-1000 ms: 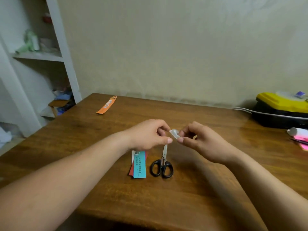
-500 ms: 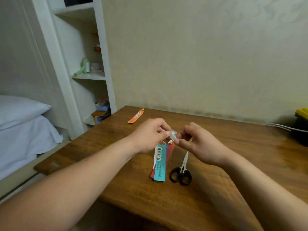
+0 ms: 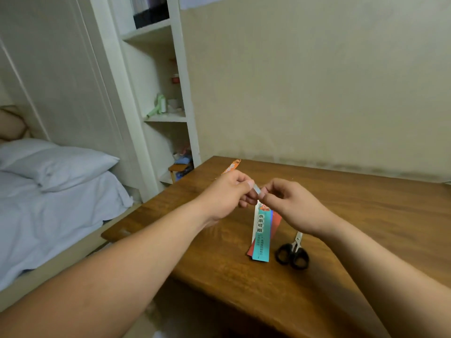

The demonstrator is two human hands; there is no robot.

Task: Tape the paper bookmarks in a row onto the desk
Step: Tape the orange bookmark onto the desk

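1. Desk (image 3: 219, 276): brown wood; its near left corner points toward the bed.
2. Scissors (image 3: 292, 254): 1 pair with black handles, flat on the desk just right of the bookmark stack. The handles are nearest the viewer and the blade tips are hidden behind the right wrist.
3. Bookmark stack (image 3: 260, 236): a teal bookmark with printed characters lies on top, a red one beneath, and a white edge shows at left. The stack is on the desk, its far end hidden behind the hands.
4. Left hand (image 3: 227, 195) and right hand (image 3: 292, 207): both raised above the stack. Each pinches 1 end of a small pale tape strip (image 3: 256, 190) between thumb and forefinger.
5. Orange bookmark (image 3: 230, 166): lies alone at the desk's far left edge.
6. Bed (image 3: 48, 215): left of the desk, with 1 pale pillow (image 3: 61, 164).
7. Shelf unit (image 3: 180, 93): white. The middle compartment holds a green-and-white item (image 3: 159, 106) and small jars. The lowest holds blue clutter, too dim to identify.
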